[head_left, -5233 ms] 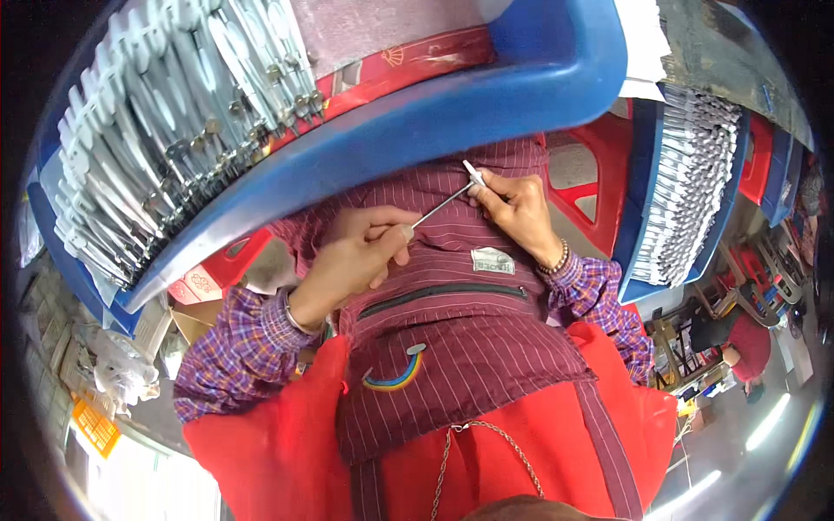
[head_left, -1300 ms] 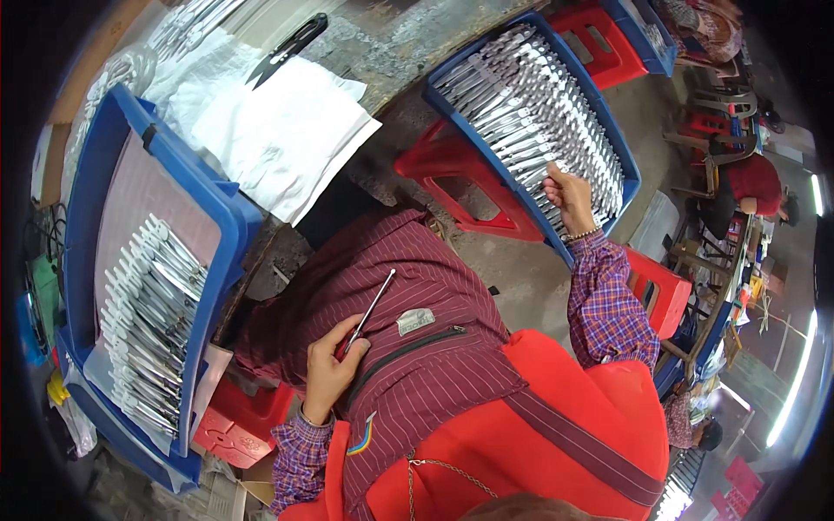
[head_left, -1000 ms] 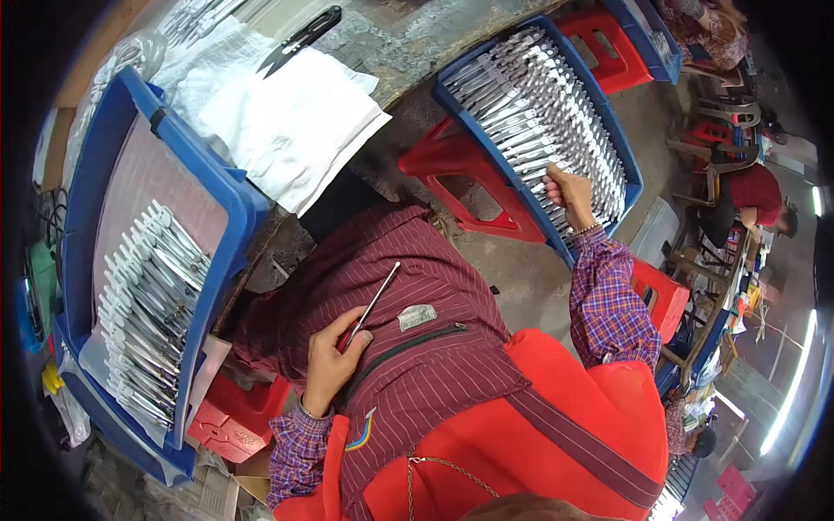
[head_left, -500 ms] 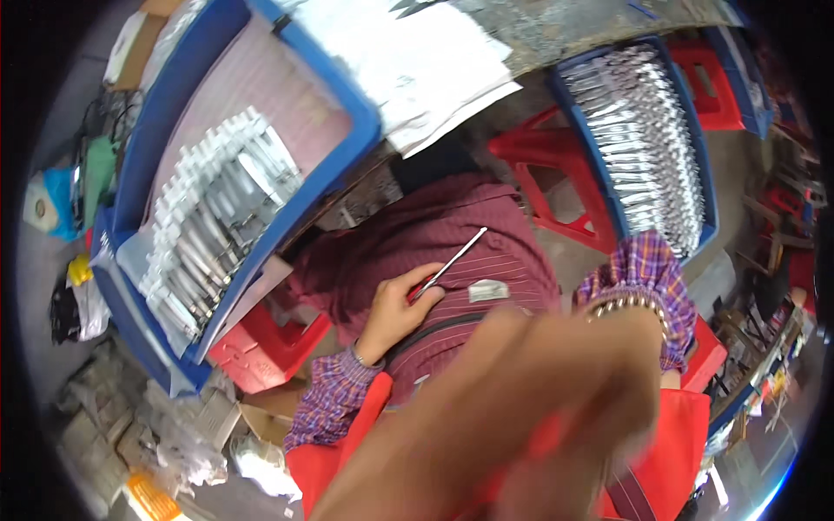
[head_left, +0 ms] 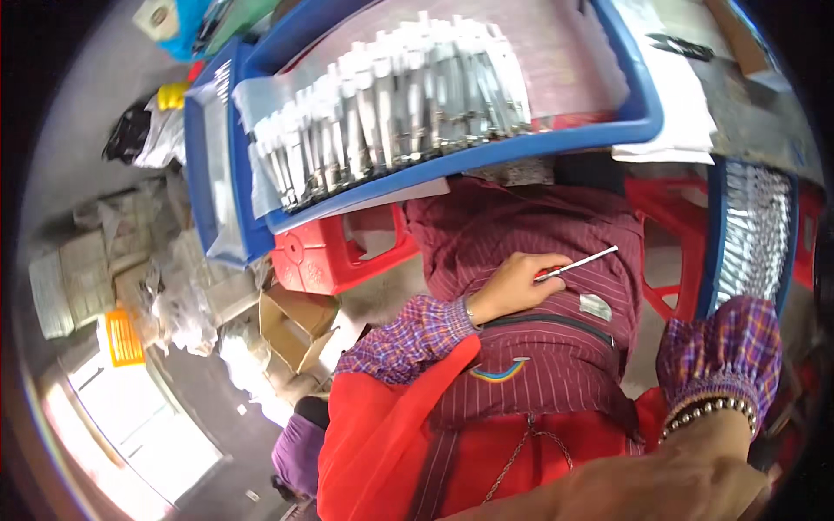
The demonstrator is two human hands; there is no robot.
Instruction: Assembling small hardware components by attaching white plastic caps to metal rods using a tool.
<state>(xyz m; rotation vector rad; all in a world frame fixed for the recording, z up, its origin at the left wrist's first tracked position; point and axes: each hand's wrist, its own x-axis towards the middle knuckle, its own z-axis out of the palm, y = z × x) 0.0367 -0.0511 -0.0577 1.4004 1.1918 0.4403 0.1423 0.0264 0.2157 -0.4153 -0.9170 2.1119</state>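
Observation:
My left hand point(head_left: 514, 285) rests over the maroon striped apron point(head_left: 530, 369) on my lap. It is closed around a slim metal rod with a red part at the grip point(head_left: 592, 258), whose bare silver end points to the right. Close to the camera, my right hand point(head_left: 643, 478) reaches across the lower right, beneath a beaded bracelet point(head_left: 711, 412). Its fingers run out of the picture, so I cannot see whether it holds anything. Beyond my lap, a blue tray point(head_left: 521, 143) carries rows of slender silver pieces with white ends point(head_left: 382, 108).
At the right, a narrow blue bin point(head_left: 714, 234) of shiny metal pieces point(head_left: 754, 227) stands by a red stool point(head_left: 667, 204). Another red stool point(head_left: 304, 256) sits under the tray, near an open cardboard box point(head_left: 300, 326). White paper point(head_left: 673, 108) covers part of the worktable.
The view has swung left, so the tray now lies straight ahead. My right hand has moved down and right, away from in front of my lap. My left hand still grips the rod.

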